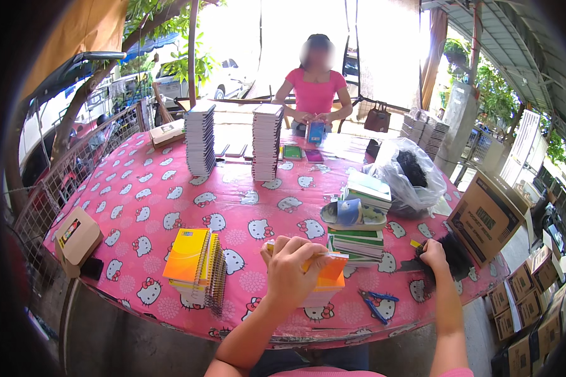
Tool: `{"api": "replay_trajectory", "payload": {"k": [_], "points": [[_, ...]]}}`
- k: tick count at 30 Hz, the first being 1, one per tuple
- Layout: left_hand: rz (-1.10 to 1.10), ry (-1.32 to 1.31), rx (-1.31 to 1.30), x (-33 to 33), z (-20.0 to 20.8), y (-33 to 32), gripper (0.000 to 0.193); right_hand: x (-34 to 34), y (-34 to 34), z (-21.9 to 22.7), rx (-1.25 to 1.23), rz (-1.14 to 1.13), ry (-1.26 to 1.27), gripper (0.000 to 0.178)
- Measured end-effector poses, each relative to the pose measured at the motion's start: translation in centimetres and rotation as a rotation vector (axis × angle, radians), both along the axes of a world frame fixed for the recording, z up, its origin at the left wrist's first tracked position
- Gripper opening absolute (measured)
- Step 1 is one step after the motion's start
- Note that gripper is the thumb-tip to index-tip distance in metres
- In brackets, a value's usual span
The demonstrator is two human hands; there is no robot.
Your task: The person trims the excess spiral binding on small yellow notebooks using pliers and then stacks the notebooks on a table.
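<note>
My left hand (pixel 290 269) is closed round the upper edge of an orange notebook (pixel 331 274) at a small stack near the table's front edge. Over at the right, my right hand (pixel 434 254) reaches into a pile of thin black strands that look like binding coils (pixel 454 256). Its fingers are pressed together, and what they pinch is hidden. A small yellow piece (pixel 415 243) shows just past those fingertips. Left of my left hand stands a stack of yellow and orange spiral notebooks (pixel 188 256). Blue-handled pliers (pixel 376 304) lie between my two forearms.
Green-edged notebooks (pixel 356 247) carry a blue patterned slipper-like item (pixel 352 213). Two tall notebook stacks (pixel 200 141) (pixel 266 143) stand farther back. A plastic bag (pixel 415 179) and a cardboard box (pixel 486 217) flank the right. Across the table, a person in pink (pixel 319 94) holds a blue notebook (pixel 315 132).
</note>
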State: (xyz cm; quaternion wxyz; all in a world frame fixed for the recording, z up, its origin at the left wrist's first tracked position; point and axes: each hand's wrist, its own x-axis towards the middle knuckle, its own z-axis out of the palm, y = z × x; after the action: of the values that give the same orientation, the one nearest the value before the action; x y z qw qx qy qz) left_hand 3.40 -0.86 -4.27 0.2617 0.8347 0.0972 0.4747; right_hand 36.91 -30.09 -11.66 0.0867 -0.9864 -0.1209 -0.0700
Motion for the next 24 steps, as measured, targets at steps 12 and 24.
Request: {"api": "replay_trajectory", "payload": {"k": [12,24], "points": [[-0.025,-0.001,0.009,0.1,-0.1,0.2,0.015,-0.1,1.3,0.3,-0.232,0.028,0.078,0.017],[-0.032,0.011,0.033,0.0,0.6,-0.2,0.021,-8.7,5.1,7.1,0.573,0.571,-0.030,0.019]]}}
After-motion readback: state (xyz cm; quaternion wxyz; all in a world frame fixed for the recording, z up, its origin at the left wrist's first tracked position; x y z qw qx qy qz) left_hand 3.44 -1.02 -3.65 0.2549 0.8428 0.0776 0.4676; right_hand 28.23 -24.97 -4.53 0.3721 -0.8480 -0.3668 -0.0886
